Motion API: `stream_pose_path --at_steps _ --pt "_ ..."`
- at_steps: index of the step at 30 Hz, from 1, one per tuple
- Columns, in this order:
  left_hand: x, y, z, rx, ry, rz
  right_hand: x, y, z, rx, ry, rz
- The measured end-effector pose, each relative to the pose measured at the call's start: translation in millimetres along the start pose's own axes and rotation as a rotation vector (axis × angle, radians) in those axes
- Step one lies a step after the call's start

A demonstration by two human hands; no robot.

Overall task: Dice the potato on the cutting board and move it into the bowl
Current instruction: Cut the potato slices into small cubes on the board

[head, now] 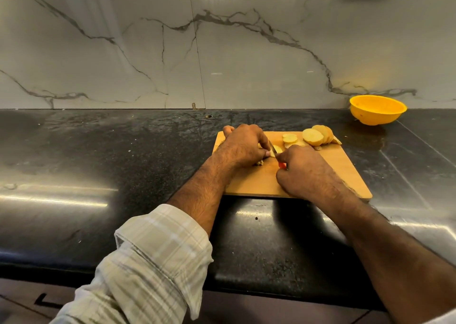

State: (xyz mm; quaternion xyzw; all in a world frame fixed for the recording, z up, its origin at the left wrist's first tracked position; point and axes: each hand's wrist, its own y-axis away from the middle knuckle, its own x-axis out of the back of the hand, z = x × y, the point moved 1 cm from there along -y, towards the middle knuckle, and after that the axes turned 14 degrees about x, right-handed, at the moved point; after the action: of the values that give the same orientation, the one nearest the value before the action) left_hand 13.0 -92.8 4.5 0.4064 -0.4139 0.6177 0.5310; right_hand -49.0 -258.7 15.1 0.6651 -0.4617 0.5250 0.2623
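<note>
Potato slices (pixel 313 137) lie on the cutting board (pixel 320 173) beyond the right hand (pixel 299 169), which grips a red-handled knife (pixel 276 152); left hand (pixel 243 146) pins a piece. Dicing is midway; the yellow bowl (pixel 377 109) waits well apart.

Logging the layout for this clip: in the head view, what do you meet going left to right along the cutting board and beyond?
Left hand holding a potato piece → knife → right hand gripping the knife → stack of potato slices → yellow bowl on the counter, off the cutting board.
</note>
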Motion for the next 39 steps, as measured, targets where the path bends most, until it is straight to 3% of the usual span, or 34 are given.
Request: stream_pose_path --at_steps 10,18,36,39 --pt "4 5 5 0.01 -0.043 0.003 9 0 3 -0.039 -0.074 -0.107" --pt "-1 -1 -8 0.045 0.089 0.006 12 6 4 0.006 -0.127 0.049" --pt "2 1 -4 0.05 0.024 0.012 12 8 1 0.039 -0.086 -0.113" --pt "3 3 -5 0.039 0.062 0.012 24 11 16 0.032 -0.191 0.062"
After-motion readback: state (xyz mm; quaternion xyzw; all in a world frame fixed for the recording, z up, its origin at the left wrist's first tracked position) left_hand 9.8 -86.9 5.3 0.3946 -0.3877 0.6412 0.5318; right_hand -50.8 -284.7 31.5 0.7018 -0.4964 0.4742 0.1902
